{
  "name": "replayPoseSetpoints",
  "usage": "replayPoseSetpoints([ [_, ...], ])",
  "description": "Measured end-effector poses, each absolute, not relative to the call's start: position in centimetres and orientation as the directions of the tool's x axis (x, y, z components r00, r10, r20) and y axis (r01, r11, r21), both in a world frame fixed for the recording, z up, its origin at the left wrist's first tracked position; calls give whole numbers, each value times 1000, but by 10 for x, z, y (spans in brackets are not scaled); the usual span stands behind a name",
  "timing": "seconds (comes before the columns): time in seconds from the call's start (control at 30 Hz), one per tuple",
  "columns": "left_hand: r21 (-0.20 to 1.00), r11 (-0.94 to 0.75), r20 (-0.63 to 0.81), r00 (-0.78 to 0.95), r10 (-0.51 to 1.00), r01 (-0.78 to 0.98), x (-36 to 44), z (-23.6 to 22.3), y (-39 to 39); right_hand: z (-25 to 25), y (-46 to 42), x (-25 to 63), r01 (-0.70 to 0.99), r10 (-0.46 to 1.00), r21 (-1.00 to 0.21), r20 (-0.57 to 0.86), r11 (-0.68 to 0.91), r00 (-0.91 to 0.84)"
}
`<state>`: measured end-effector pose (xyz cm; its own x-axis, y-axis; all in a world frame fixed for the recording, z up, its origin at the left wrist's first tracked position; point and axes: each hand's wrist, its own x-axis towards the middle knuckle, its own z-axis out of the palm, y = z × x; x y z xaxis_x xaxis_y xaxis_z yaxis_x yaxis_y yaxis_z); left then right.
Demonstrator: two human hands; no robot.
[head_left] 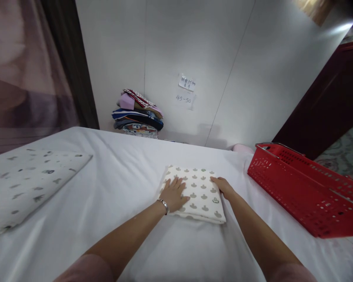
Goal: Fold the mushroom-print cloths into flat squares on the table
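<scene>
A folded white cloth (201, 196) with rows of grey mushroom-like prints and a few green-outlined ones lies in front of me on a white-sheeted surface (120, 188). My left hand (174, 194) rests flat on its left part, fingers spread and palm down. At the cloth's right edge is my right hand (224, 188), its fingertips over the top and the other fingers partly hidden along the side; it appears to grip that edge. A larger folded white cloth (32, 184) with scattered grey and green prints lies at the far left.
To the right stands a red plastic basket (300, 188) with metal handles. Beyond the far edge, a stack of folded clothes (138, 113) rises against a pale wall (188, 39), which bears two paper notes (184, 100). A pinkish curtain (20, 70) hangs at left.
</scene>
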<state>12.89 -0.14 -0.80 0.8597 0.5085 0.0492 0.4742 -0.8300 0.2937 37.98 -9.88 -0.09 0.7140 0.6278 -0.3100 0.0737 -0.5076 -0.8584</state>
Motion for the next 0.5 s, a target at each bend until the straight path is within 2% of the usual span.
replayPoseSetpoints([
  [0.27,320,-836,66,870,488,445,125,-6,-7,-9,-102,377,116,573,-889,-181,-443,799],
  [0.5,380,-823,57,877,476,422,125,-4,-8,-9,-112,381,0,661,-916,-290,-401,692],
])
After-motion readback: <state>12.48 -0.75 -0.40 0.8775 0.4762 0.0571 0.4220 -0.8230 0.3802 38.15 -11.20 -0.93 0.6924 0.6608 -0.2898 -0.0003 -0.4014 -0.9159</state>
